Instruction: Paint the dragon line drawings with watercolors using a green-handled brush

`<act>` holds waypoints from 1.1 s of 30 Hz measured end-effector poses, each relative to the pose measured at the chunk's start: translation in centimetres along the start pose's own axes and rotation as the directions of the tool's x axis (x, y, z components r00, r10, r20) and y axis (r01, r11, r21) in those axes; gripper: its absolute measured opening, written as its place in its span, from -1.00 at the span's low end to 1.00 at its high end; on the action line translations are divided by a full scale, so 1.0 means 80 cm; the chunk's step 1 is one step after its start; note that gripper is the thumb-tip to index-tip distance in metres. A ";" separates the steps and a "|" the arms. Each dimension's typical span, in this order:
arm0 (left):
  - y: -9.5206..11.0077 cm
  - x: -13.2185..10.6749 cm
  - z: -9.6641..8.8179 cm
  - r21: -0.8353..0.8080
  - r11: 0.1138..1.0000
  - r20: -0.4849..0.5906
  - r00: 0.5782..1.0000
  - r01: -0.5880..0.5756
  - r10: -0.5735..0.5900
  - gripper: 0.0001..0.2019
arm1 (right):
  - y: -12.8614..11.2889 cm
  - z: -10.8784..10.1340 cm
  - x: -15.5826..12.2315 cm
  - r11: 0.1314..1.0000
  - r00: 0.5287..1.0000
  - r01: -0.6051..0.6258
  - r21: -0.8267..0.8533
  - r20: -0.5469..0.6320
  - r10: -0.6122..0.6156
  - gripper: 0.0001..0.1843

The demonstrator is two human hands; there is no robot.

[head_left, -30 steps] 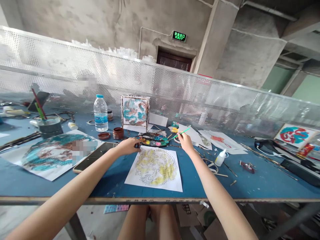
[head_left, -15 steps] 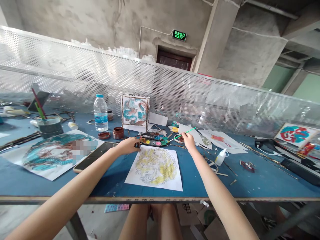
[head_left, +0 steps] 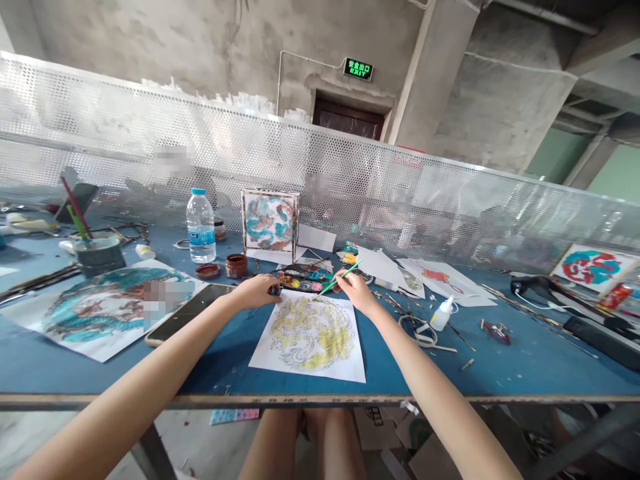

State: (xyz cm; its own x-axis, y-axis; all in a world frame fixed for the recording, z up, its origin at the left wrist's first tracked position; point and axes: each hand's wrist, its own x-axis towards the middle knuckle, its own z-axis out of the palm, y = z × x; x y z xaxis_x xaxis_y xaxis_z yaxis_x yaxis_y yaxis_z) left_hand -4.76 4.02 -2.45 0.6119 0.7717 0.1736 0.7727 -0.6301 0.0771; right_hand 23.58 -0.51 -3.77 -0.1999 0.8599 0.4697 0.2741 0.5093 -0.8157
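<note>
A green paintbrush (head_left: 345,276) is pinched in my right hand (head_left: 354,288), slanting down to the left. Its tip is at the upper part of a white paper (head_left: 310,333) printed with a round line drawing, partly coloured yellow. Just behind this sheet lies a dark paint palette (head_left: 320,287) with several coloured wells. My left hand (head_left: 257,291) is closed at the palette's left end, over the paper's upper left corner. A dark edge shows between its thumb and fingers. Whether the tip touches the paper or hovers just over it, I cannot tell.
Left of the sheet lie a phone (head_left: 187,317) and a teal-brown painting (head_left: 95,333). A water bottle (head_left: 201,230), a brown paint jar (head_left: 236,266) and a framed picture (head_left: 271,223) stand behind. A glue bottle (head_left: 442,315) and thin sticks are at right. A brush cup (head_left: 100,255) stands far left.
My right hand has moved left with the paintbrush, from beside the palette's right end to the sheet's upper edge. My left hand and the paper have stayed in place.
</note>
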 end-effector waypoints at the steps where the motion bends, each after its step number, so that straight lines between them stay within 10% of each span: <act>1: 0.000 0.000 0.000 -0.005 1.000 -0.004 1.000 0.000 0.000 -0.73 | 0.001 -0.003 0.000 0.999 1.000 0.003 -0.039 0.004 -0.002 -0.75; 33: 0.001 -0.001 -0.001 -0.001 1.000 0.005 1.000 0.022 -0.022 -0.71 | -0.011 -0.004 -0.004 0.995 0.998 0.010 -0.103 -0.056 -0.016 -0.74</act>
State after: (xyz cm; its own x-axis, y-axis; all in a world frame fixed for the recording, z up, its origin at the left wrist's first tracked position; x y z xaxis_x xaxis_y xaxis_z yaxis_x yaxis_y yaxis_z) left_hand -4.73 3.93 -2.38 0.5959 0.7855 0.1668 0.7855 -0.6134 0.0822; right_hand 23.70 -1.21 -3.07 -0.1515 0.8524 0.5005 0.3677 0.5186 -0.7719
